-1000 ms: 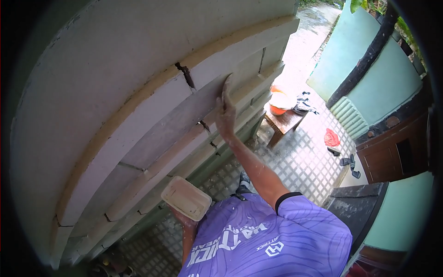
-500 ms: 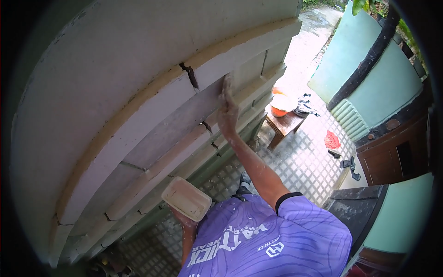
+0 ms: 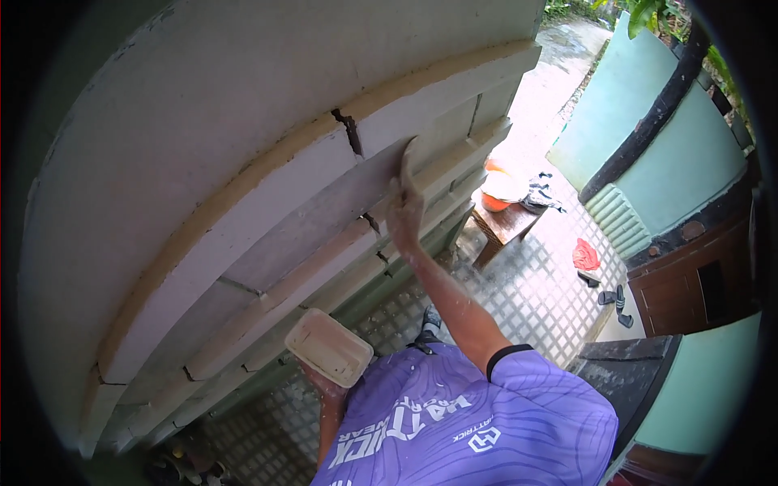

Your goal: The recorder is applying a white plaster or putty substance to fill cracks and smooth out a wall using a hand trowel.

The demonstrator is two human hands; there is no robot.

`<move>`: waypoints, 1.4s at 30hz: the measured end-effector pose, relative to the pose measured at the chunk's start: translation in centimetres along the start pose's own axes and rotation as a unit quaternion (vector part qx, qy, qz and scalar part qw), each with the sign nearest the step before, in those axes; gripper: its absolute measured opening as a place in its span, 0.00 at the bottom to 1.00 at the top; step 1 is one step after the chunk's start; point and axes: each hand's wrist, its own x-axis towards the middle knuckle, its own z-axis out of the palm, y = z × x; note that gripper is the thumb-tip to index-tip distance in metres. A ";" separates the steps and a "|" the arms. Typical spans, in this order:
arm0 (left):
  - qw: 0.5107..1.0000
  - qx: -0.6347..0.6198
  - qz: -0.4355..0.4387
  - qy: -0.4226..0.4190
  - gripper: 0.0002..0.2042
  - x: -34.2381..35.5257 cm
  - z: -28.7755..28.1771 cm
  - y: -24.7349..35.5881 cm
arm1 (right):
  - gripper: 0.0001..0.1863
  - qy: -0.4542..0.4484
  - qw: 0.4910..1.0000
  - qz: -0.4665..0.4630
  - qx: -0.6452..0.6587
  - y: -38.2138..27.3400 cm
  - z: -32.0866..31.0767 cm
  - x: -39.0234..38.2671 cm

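Note:
My right hand [image 3: 405, 209] is raised to the moulded wall, fingers closed round what looks like a thin, flat scraper [image 3: 408, 155] seen nearly edge-on. Its tip meets the recessed band [image 3: 324, 212] just under the thick upper ledge [image 3: 267, 194]. Low at my left side, my left hand [image 3: 324, 384] grips a shallow rectangular plastic tub [image 3: 329, 348] from underneath. The tub is off-white, smeared inside, and tilted; most of the left fingers are hidden behind it. A dark jagged crack [image 3: 348, 132] cuts the ledge left of my right hand.
Smaller cracks [image 3: 371, 223] mark the lower ledge. Beyond the wall, a wooden bench [image 3: 504, 225] carries an orange bucket [image 3: 494, 201] and black plastic. A red cloth [image 3: 585, 255] and dark slippers [image 3: 622, 301] lie on the tiled floor [image 3: 535, 283]. A dark cabinet-like block [image 3: 624, 364] stands at right.
My right hand has shifted slightly downward against the band and is less blurred. The whole view has moved a little; the tub stays in my left hand.

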 end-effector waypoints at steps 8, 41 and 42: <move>1.000 -0.011 0.026 0.004 0.34 -0.4 -1.5 -0.3 | 0.22 -0.111 0.986 0.111 0.061 3.2 -4.5 -1.6; 0.998 -0.069 -0.001 -0.009 0.36 1.4 -0.3 1.5 | 0.11 -0.413 0.907 0.083 0.021 -9.4 -9.2 -11.3; 0.999 -0.046 0.006 -0.013 0.37 1.2 -0.1 1.7 | 0.12 -0.446 0.893 0.054 0.019 -10.0 -9.1 -12.0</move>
